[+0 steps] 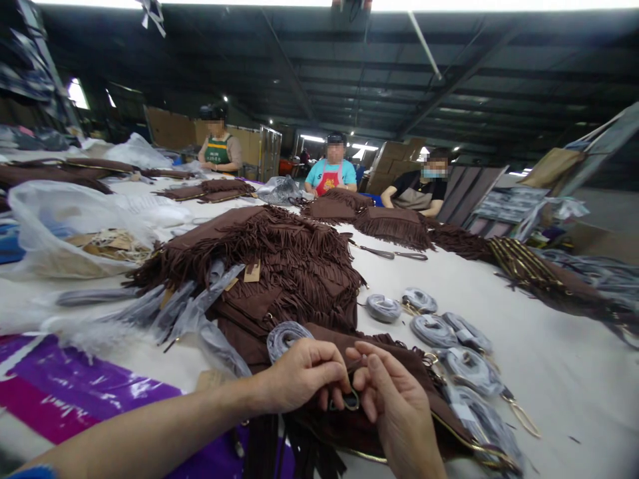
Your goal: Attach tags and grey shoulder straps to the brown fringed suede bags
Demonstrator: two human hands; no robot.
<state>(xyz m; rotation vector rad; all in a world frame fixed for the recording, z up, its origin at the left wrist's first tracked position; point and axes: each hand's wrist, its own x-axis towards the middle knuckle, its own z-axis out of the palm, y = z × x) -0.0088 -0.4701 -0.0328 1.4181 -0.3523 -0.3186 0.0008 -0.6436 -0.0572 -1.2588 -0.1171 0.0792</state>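
My left hand (307, 374) is closed in a pinch on a small gold metal clasp (352, 400) above an open brown bag. My right hand (394, 392) has its fingers curled at the clasp's other side, thumb bent over them; the fingertips partly hide it. Beneath both hands lies the brown bag (424, 386), its gold zipper (452, 431) undone along the near edge and dark fringe hanging down. A coiled grey strap in plastic (285, 338) rests on the bag just behind my left hand. Brown fringed bags (299, 266) are piled beyond, one with a paper tag (252, 272).
Several wrapped strap coils (433, 330) lie to the right, and two short wrist straps (394, 254) farther back. A clear plastic sack (64, 233) stands at left, near purple plastic sheeting (120, 379). Three people (330, 174) work across the white table (564, 372).
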